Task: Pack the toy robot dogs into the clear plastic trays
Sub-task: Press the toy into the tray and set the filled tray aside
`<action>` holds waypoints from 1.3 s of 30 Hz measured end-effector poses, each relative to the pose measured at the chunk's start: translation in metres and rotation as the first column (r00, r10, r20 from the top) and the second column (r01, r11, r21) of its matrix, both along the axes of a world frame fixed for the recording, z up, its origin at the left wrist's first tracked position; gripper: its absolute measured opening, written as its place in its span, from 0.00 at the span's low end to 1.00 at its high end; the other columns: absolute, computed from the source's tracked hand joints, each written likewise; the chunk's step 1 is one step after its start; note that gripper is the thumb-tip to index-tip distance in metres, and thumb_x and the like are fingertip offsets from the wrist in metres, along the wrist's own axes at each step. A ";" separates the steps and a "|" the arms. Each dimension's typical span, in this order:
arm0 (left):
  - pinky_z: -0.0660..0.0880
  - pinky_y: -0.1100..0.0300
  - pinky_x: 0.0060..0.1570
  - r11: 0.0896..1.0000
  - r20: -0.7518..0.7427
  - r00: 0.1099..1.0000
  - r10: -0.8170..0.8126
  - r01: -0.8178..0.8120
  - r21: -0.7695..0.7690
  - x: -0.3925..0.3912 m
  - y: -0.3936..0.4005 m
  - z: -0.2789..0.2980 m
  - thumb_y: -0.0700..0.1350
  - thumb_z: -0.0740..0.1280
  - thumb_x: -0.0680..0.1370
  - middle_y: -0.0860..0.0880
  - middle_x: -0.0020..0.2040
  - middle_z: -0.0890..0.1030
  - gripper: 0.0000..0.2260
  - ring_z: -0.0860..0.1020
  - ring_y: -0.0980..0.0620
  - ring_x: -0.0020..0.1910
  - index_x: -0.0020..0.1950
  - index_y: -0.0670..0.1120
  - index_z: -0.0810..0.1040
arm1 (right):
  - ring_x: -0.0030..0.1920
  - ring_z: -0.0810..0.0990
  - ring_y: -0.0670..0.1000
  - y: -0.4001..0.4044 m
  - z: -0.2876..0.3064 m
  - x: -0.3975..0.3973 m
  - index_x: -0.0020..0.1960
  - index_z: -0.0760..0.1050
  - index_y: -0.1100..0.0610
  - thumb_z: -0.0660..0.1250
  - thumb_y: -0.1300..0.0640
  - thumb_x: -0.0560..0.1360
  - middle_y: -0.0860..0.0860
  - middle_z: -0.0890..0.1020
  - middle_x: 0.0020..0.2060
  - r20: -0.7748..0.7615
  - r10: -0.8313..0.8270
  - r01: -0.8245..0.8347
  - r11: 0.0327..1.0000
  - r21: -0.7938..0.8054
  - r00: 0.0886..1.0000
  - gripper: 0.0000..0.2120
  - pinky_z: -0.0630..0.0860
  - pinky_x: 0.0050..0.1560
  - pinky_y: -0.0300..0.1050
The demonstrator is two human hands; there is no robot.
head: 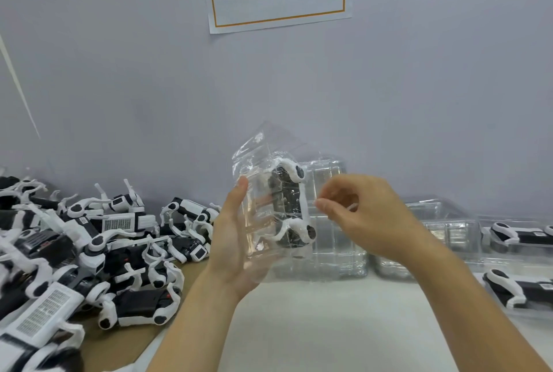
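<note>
Tray (263,222) with dog (288,207) inside held upright in air above worktop (329,326), long axis vertical. Left hand (232,240) grips its left edge, fingers curled behind. Right hand (359,213) just right of it, fingers (324,207) pinched at right edge. Loose dogs (89,246) piled left; empty trays (335,246) behind.

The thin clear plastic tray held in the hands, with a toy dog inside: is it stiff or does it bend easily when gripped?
The thin clear plastic tray probably flexes: its upper edge looks crumpled. It likely feels slippery, given its glossy surface. The black-and-white toy robot dog inside probably carries most of the weight, so the left hand supports it from below.
</note>
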State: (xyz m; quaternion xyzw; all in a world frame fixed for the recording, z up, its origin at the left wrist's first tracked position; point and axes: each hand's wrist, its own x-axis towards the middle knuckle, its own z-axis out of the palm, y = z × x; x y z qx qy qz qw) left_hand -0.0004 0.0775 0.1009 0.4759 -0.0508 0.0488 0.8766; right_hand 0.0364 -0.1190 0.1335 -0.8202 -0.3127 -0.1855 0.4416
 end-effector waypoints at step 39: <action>0.82 0.52 0.41 0.988 0.123 0.988 -0.093 0.077 0.131 -0.012 -0.001 0.002 0.67 0.67 0.71 0.44 0.54 0.86 0.26 0.86 0.45 0.49 0.56 0.50 0.86 | 0.39 0.80 0.44 0.032 0.005 -0.017 0.45 0.80 0.47 0.75 0.54 0.74 0.40 0.81 0.38 0.251 -0.172 0.073 0.929 0.362 0.952 0.05 0.74 0.39 0.33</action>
